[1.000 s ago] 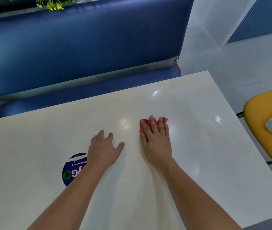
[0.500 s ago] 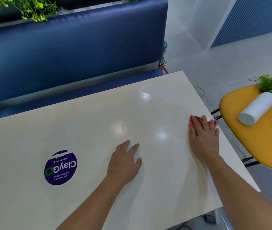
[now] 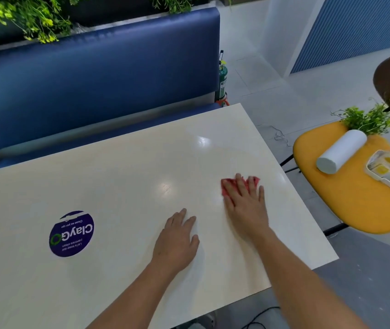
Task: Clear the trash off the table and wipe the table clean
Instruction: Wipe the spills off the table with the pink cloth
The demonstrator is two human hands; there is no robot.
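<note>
Counter (image 3: 118,162): pale, glossy, with light spots.
Right hand (image 3: 246,205): fingers straight, apart, pressing down.
Cloth (image 3: 225,188): red, crumpled, under these fingers, edges showing.
Left hand (image 3: 177,236): flat on counter, fingers straight.

Only the person's two arms show. The bare left hand (image 3: 177,236) and the bare right hand (image 3: 245,205) each lead back to a forearm that is uncovered along its whole visible length. The slim left forearm (image 3: 127,298) reaches the near edge at the centre. The right forearm (image 3: 308,281), which looks broader in this wide-angle view, reaches the near right corner. Both wrists and all visible fingers are likewise uncovered. The fingernails seem trimmed short, though the view is too soft to be sure.
</note>
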